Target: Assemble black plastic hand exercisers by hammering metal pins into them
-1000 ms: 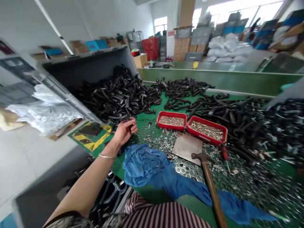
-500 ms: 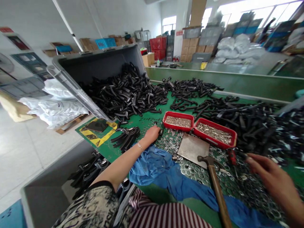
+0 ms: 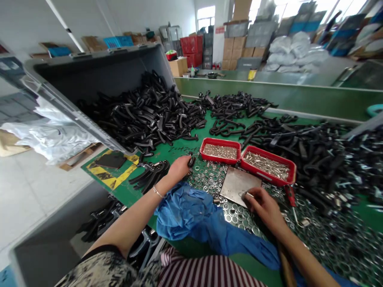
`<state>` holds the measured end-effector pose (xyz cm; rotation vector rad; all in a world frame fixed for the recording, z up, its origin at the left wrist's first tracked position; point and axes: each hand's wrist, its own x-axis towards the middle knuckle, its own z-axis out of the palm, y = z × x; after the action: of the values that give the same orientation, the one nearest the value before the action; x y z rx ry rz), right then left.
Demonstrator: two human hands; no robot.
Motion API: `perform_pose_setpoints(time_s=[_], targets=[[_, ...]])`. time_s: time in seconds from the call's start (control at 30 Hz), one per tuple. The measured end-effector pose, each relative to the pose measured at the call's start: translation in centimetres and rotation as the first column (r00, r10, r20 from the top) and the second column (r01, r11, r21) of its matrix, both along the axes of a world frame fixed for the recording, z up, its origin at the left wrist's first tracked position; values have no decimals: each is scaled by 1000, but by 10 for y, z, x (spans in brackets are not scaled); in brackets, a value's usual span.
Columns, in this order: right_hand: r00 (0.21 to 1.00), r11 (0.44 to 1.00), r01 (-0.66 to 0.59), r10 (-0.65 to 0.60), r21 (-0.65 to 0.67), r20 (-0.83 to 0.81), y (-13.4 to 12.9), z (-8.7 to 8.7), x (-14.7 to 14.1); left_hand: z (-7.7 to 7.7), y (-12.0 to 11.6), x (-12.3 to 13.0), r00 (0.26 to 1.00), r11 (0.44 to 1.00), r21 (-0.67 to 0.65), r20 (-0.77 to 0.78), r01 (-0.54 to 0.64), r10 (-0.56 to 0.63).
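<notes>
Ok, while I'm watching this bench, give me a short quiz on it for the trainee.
1. Which hand is at the steel plate?
2. True or false: a bracelet is on the left wrist.
3. What do the red trays hold: A) small silver metal pieces, B) black curved parts, C) blue cloth?

Key: 1. the right hand; 2. true; 3. A.

2 trays (image 3: 220, 140) behind washers (image 3: 206, 179)
</notes>
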<state>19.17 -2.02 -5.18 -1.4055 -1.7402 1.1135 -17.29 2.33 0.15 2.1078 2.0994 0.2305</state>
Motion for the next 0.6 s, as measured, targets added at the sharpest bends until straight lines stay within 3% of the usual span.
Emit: perform_pose_setpoints(time_s=[0.1, 0.3, 0.6], targets=[[993, 1000, 14, -16, 15, 115, 2, -8, 15, 2, -13, -7, 1000, 999, 27, 25, -16, 16], [975, 996, -72, 59, 53, 213, 0, -4, 10, -11, -17, 14, 975, 974, -100, -60, 205, -212], [994, 993, -3, -9, 114, 107, -3, -12, 16, -18, -15, 43, 925, 945, -166, -215, 282, -314]])
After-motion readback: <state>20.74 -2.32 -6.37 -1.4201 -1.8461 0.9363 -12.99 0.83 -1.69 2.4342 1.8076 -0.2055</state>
